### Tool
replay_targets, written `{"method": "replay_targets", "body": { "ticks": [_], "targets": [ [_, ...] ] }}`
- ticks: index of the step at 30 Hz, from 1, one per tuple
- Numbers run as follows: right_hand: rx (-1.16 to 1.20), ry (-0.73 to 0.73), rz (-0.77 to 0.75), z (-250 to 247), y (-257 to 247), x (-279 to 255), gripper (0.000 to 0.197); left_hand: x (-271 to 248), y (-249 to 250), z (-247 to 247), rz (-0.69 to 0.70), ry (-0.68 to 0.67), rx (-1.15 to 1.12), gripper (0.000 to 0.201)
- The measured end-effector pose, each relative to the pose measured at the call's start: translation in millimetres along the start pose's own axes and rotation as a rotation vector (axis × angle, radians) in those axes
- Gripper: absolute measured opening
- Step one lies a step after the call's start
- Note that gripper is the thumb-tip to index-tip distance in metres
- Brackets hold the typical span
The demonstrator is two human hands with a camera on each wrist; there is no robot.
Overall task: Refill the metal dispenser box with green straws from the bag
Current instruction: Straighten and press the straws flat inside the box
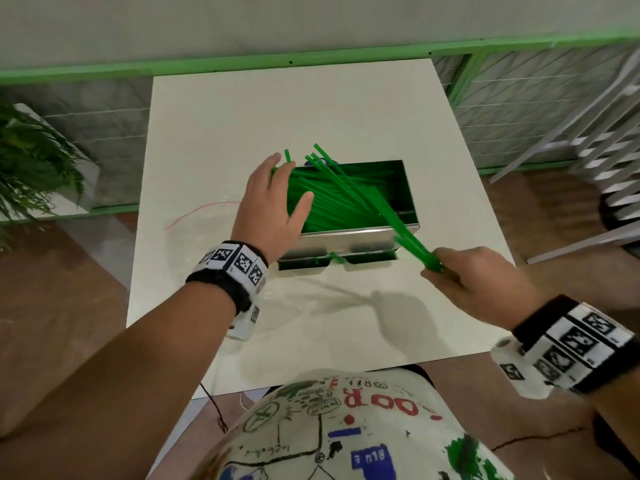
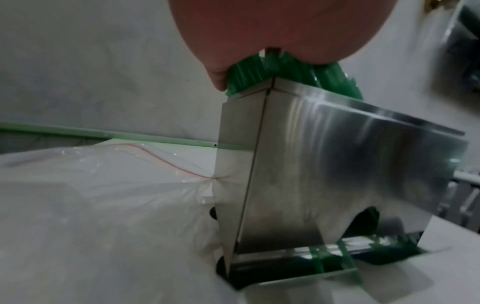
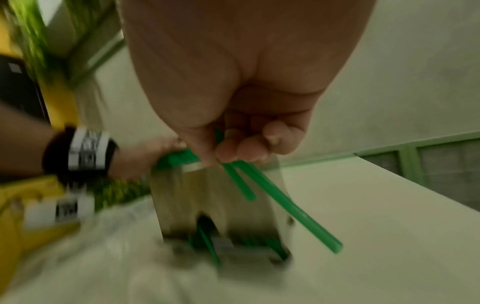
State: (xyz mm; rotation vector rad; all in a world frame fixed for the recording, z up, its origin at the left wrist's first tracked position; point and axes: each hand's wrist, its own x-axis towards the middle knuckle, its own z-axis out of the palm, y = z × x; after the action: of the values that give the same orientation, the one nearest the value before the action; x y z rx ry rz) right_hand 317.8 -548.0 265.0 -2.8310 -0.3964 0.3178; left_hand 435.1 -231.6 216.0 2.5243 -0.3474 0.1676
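Several green straws (image 1: 346,188) are sticking out of the metal dispenser box (image 1: 349,242); our right hand (image 1: 481,275) is pinching their near ends while our left hand (image 1: 273,202) is pressing flat on the pile. Tugging could spill them across the table (image 1: 207,140).

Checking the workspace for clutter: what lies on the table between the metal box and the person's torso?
Bare white table there, only shadows, between the metal dispenser box and the torso, as the head view shows.
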Motion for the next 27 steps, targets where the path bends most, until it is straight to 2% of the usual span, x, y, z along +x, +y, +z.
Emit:
{"method": "replay_targets", "body": {
  "ticks": [3, 5, 8, 10, 12, 14, 18, 20, 24, 27],
  "targets": [
    [0.101, 0.232, -0.113, -38, -36, 38, 0.023, 1, -5, -4, -0.044, 0.049, -0.134, 0.057],
    [0.05, 0.27, -0.12, -48, -47, 70, 0.019, 3, -8, -8, -0.042, 0.128, -0.212, 0.05],
    [-0.028, 0.172, -0.035, -38, -51, 117, 0.016, 11, -12, -17, -0.139, 0.256, -0.302, 0.039],
    [-0.053, 0.051, 0.025, -23, -53, 139, 0.014, 21, -13, -27, -0.279, 0.251, -0.354, 0.035],
    [-0.122, -0.093, 0.082, -7, -54, 152, 0.012, 33, -16, -36, -0.395, 0.169, -0.377, 0.034],
    [-0.176, -0.194, 0.136, 2, -53, 157, 0.013, 46, -19, -40, -0.43, 0.035, -0.364, 0.036],
    [-0.204, -0.222, 0.21, 4, -49, 162, 0.014, 65, -17, -39, -0.374, -0.222, -0.307, 0.041],
    [-0.194, -0.234, 0.241, 1, -50, 162, 0.012, 70, -10, -37, -0.339, -0.265, -0.289, 0.039],
    [-0.132, -0.194, 0.267, -5, -52, 159, 0.026, 75, -6, -33, -0.332, -0.114, -0.291, 0.019],
    [-0.057, -0.127, 0.271, -4, -53, 154, 0.038, 79, -8, -46, -0.366, -0.012, -0.334, 0.015]
  ]
}}
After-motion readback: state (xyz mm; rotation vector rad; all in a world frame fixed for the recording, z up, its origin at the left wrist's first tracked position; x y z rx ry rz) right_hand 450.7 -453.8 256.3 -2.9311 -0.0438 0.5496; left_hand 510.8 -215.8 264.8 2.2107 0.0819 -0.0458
